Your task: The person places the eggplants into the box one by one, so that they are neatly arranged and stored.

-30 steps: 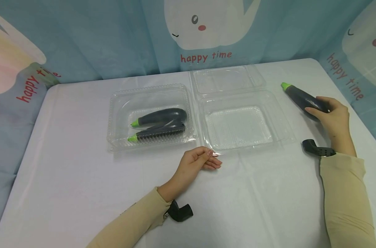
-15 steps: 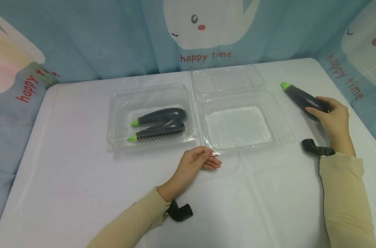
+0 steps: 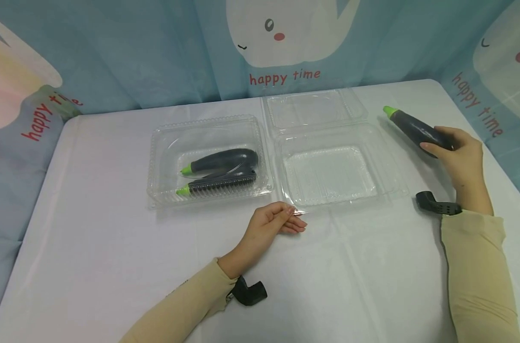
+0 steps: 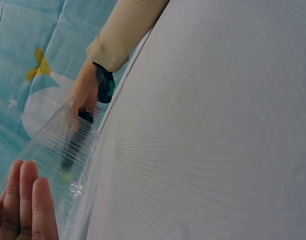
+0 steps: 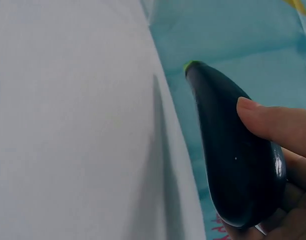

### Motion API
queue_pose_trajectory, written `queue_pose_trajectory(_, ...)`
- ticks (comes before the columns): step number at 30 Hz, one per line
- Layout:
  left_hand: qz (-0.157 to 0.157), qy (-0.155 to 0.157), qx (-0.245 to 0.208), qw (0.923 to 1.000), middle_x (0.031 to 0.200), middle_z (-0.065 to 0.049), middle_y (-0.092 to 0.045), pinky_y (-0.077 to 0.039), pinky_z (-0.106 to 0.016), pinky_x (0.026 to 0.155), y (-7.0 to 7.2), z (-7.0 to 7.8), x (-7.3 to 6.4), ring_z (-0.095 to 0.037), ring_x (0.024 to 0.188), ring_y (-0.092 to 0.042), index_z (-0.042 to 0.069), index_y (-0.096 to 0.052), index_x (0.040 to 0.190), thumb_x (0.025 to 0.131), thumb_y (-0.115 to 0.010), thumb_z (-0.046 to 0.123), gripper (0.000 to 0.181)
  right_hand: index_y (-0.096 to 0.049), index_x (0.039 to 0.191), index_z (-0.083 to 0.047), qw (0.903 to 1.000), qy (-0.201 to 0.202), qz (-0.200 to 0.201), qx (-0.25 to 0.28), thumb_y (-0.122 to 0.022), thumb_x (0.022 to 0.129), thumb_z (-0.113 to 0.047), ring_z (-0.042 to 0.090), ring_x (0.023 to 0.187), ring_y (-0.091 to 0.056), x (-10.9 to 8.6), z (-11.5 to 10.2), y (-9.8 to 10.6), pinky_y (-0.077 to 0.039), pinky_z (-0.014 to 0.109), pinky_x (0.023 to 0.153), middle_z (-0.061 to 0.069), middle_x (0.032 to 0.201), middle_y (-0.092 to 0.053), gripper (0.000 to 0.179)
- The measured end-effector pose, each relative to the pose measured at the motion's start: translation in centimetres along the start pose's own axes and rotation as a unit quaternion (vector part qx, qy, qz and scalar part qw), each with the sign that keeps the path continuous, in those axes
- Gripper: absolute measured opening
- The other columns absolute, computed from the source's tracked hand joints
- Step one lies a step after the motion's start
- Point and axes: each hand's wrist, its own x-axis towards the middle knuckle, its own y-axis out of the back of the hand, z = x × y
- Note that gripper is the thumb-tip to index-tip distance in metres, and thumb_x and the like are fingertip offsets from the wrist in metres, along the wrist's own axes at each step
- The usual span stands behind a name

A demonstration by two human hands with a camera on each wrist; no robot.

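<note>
My right hand point(image 3: 463, 152) grips a dark eggplant point(image 3: 414, 128) with a green stem end, at the table's right side. The right wrist view has the thumb lying along the eggplant point(image 5: 232, 155), with its wide end toward the palm and a shadow on the cloth beside it. With thumb and forefinger my left hand point(image 3: 268, 221) pinches the front left corner of an open clear plastic container point(image 3: 328, 200), its other fingers stretched out. That container's lid point(image 3: 311, 112) lies folded back behind it. Nothing is inside the container.
Left of the open container stands a second clear plastic container point(image 3: 165, 162), seemingly closed, with two eggplants point(image 3: 225, 161) inside. The white-covered table point(image 3: 114, 262) ends at a blue printed curtain point(image 3: 157, 57) behind and at the sides.
The eggplant in my right hand has risen a little off the table, its green end moving slightly up and left. My left hand and both containers have stayed put.
</note>
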Motion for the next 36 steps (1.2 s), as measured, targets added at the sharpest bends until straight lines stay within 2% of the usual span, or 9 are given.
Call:
queue_pose_trajectory(5,-0.001,-0.002,0.002,1.0000,0.096,-0.028,-0.066,-0.056,-0.036,0.078,0.0,-0.2,0.1,-0.031,0.086,-0.067,-0.017,-0.055,0.103,0.099,-0.047,0.009,0.027,-0.057,0.131,-0.026,0.9991,0.031,0.000,0.028,-0.080,0.076,-0.022,0.005,0.122,-0.045,1.7,1.6,0.1,-0.031,0.023,0.107,-0.009,0.135,-0.051,0.060)
queue_pose_trajectory(8,-0.001,-0.001,0.003,1.0000,0.096,-0.028,-0.066,-0.056,-0.036,0.078,0.0,-0.2,0.2,-0.030,0.086,-0.067,-0.017,-0.055,0.103,0.099,-0.047,0.009,0.027,-0.057,0.132,-0.024,0.9985,0.038,-0.005,0.038,-0.078,0.078,-0.018,0.007,0.121,-0.046,0.3,-0.6,0.0,-0.033,0.020,0.105,-0.007,0.135,-0.052,0.058)
queue_pose_trajectory(12,-0.001,-0.001,0.002,1.0000,0.096,-0.028,-0.066,-0.056,-0.036,0.078,0.0,-0.2,0.2,-0.030,0.086,-0.067,-0.017,-0.055,0.104,0.099,-0.047,0.008,0.027,-0.060,0.129,-0.016,0.9951,0.057,-0.009,0.081,-0.075,0.080,-0.006,0.009,0.114,-0.050,-2.8,-5.2,-0.2,-0.041,0.012,0.092,-0.004,0.126,-0.057,0.053)
queue_pose_trajectory(15,-0.002,-0.003,0.001,1.0000,0.095,-0.028,-0.066,-0.056,-0.036,0.078,0.0,-0.1,0.2,-0.029,0.086,-0.067,-0.017,-0.055,0.104,0.099,-0.046,0.009,0.028,-0.063,0.125,-0.011,0.9875,0.080,-0.019,0.134,-0.074,0.078,0.004,0.010,0.109,-0.052,-4.2,-7.3,-0.3,-0.044,0.009,0.082,-0.004,0.118,-0.060,0.051)
queue_pose_trajectory(23,-0.001,0.003,-0.003,1.0000,0.095,-0.028,-0.066,-0.056,-0.036,0.079,0.0,-0.1,0.2,-0.027,0.085,-0.068,-0.017,-0.055,0.103,0.100,-0.046,0.010,0.029,-0.066,0.116,-0.001,0.9601,0.153,-0.066,0.225,-0.069,0.072,0.019,0.013,0.096,-0.056,-5.4,-9.2,-0.6,-0.046,0.011,0.076,0.001,0.107,-0.064,0.049)
queue_pose_trajectory(29,-0.002,0.001,-0.002,1.0000,0.096,-0.028,-0.066,-0.056,-0.036,0.079,0.0,-0.2,0.2,-0.029,0.086,-0.067,-0.017,-0.055,0.103,0.100,-0.046,0.009,0.028,-0.065,0.118,0.000,0.9594,0.188,-0.089,0.190,-0.069,0.071,0.020,0.013,0.094,-0.058,-6.1,-10.1,-0.8,-0.046,0.010,0.076,0.001,0.105,-0.064,0.051)
queue_pose_trajectory(31,-0.003,-0.001,-0.002,1.0000,0.095,-0.029,-0.066,-0.056,-0.036,0.079,0.0,-0.1,0.2,-0.030,0.086,-0.067,-0.017,-0.055,0.103,0.100,-0.046,0.008,0.028,-0.064,0.117,0.003,0.9511,0.200,-0.107,0.210,-0.067,0.070,0.023,0.014,0.092,-0.059,-6.4,-10.4,-0.9,-0.048,0.011,0.076,0.003,0.105,-0.064,0.051)
queue_pose_trajectory(33,-0.003,-0.001,-0.002,1.0000,0.095,-0.029,-0.066,-0.056,-0.037,0.079,0.0,-0.1,0.2,-0.030,0.086,-0.067,-0.017,-0.055,0.104,0.100,-0.046,0.008,0.028,-0.064,0.116,0.006,0.9360,0.209,-0.135,0.249,-0.065,0.069,0.026,0.015,0.091,-0.060,-6.6,-10.5,-1.1,-0.049,0.013,0.075,0.005,0.104,-0.065,0.050)
queue_pose_trajectory(36,-0.002,-0.002,-0.001,1.0000,0.095,-0.028,-0.066,-0.056,-0.037,0.078,0.0,0.0,0.2,-0.029,0.086,-0.067,-0.018,-0.055,0.104,0.100,-0.045,0.009,0.028,-0.063,0.115,0.008,0.9205,0.218,-0.173,0.274,-0.063,0.070,0.027,0.016,0.090,-0.059,-6.9,-10.8,-1.4,-0.049,0.014,0.074,0.007,0.105,-0.066,0.050)
